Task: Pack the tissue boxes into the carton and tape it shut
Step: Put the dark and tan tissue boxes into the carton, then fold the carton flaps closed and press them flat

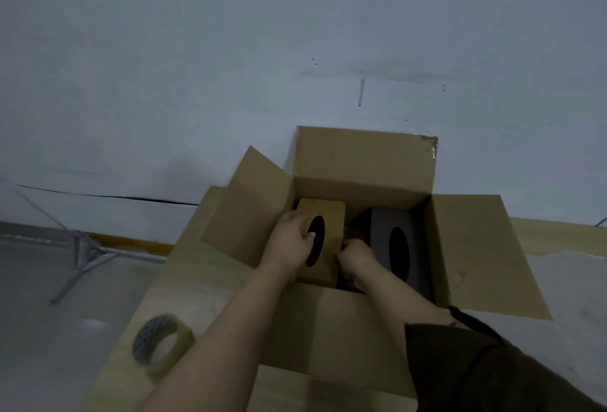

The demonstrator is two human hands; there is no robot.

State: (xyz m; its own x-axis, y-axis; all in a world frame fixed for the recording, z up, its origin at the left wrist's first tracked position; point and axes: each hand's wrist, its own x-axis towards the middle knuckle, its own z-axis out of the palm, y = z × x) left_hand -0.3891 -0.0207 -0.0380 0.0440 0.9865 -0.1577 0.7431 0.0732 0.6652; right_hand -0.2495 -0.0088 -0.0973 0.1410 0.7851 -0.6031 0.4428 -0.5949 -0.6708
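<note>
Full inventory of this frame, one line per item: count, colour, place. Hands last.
open cardboard carton: 1, brown, on the table, all four flaps open
tan cardboard tissue box: 1, tan with a black oval opening, inside the carton, left side
grey tissue box: 1, grey with a black oval opening, inside the carton, right side
roll of clear packing tape: 1, yellowish clear, on the table, left of the carton
light wooden table: 1, pale wood, under the carton
metal stand legs: grey, on the floor at left
left hand: on the tan box
right hand: between the two boxes; grasp unclear

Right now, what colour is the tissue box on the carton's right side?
Dark grey tissue box, clearest in the head view.
</note>
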